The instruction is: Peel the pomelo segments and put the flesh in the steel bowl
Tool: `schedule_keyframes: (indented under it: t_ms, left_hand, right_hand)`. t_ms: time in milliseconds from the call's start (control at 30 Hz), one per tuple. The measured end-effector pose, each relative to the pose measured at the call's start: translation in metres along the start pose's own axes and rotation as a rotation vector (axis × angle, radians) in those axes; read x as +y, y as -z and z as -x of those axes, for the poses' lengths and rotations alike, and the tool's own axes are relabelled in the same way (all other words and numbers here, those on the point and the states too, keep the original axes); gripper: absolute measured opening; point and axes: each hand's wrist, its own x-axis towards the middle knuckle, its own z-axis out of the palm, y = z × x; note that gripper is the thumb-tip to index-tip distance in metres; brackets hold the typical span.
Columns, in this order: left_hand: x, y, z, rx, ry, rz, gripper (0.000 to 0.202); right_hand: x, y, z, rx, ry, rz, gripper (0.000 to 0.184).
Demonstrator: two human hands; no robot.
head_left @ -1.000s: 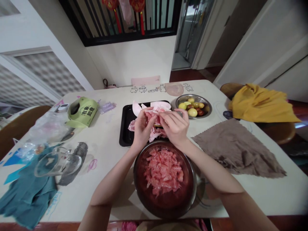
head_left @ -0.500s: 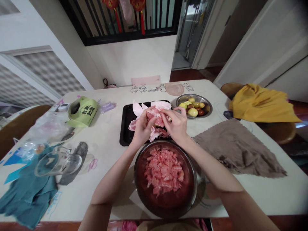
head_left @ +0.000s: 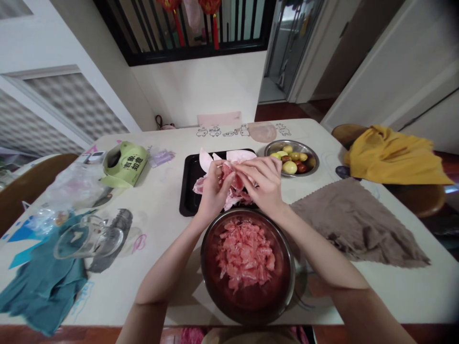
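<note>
Between my two hands is a piece of red pomelo [head_left: 228, 171], held above a black tray [head_left: 188, 191]. My left hand [head_left: 214, 187] grips it from the left with thumb and fingers. My right hand [head_left: 263, 180] pinches at it from the right, and its fingers partly cover the fruit. Pale pomelo peel [head_left: 241, 155] and scraps of membrane [head_left: 231, 199] lie in the tray under and behind my hands. Closer to me, a steel bowl [head_left: 208, 282] holds a heap of peeled pomelo flesh [head_left: 245, 255].
Behind my right hand stands a steel dish [head_left: 316, 167] of small green and brown fruits. A brown cloth [head_left: 358, 222] lies at right, by a yellow cloth [head_left: 394, 155] on a chair. At left are a glass pitcher [head_left: 77, 241], teal cloth [head_left: 46, 291], green bag [head_left: 127, 165] and plastic bag [head_left: 77, 186].
My right hand has turned a little, its fingers now stretching further across the pomelo piece. The whole view has shifted slightly. The bowl's heap looks the same.
</note>
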Motion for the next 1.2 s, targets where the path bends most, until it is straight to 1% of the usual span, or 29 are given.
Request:
schedule_keyframes:
  t_ms: [133, 233, 333, 533, 667, 833, 900, 1067, 1200]
  left_hand:
    - [0.008, -0.002, 0.001, -0.029, -0.069, -0.057, 0.017]
    - [0.01, -0.001, 0.0, -0.057, -0.106, -0.07, 0.015]
    - [0.01, -0.001, -0.002, -0.078, -0.118, -0.067, 0.016]
    - [0.013, -0.002, 0.0, -0.079, -0.159, -0.117, 0.027]
    - [0.017, -0.002, 0.001, -0.052, -0.184, -0.188, 0.031]
    - [0.02, -0.002, 0.001, -0.04, -0.209, -0.289, 0.034]
    - [0.02, -0.001, 0.001, -0.032, -0.248, -0.335, 0.034]
    - [0.019, 0.001, -0.001, -0.033, -0.396, -0.485, 0.033]
    - [0.022, 0.003, -0.002, -0.038, -0.432, -0.556, 0.032]
  right_hand:
    - [0.003, 0.003, -0.003, 0.042, -0.009, -0.022, 0.015]
    - [0.005, 0.006, -0.007, 0.022, -0.026, -0.091, 0.011]
    - [0.007, 0.009, -0.009, -0.016, -0.013, -0.15, 0.008]
    - [0.007, 0.009, -0.008, 0.012, 0.075, -0.066, 0.005]
    - [0.002, 0.01, -0.009, 0.014, 0.039, -0.077, 0.007]
    - [-0.002, 0.012, -0.01, -0.051, -0.02, -0.128, 0.012]
    - [-0.003, 0.013, -0.01, -0.074, -0.031, -0.147, 0.012]
    - [0.0, 0.014, -0.01, -0.107, -0.035, -0.181, 0.011]
    - [0.0, 0.017, -0.011, -0.095, -0.046, -0.249, 0.01]
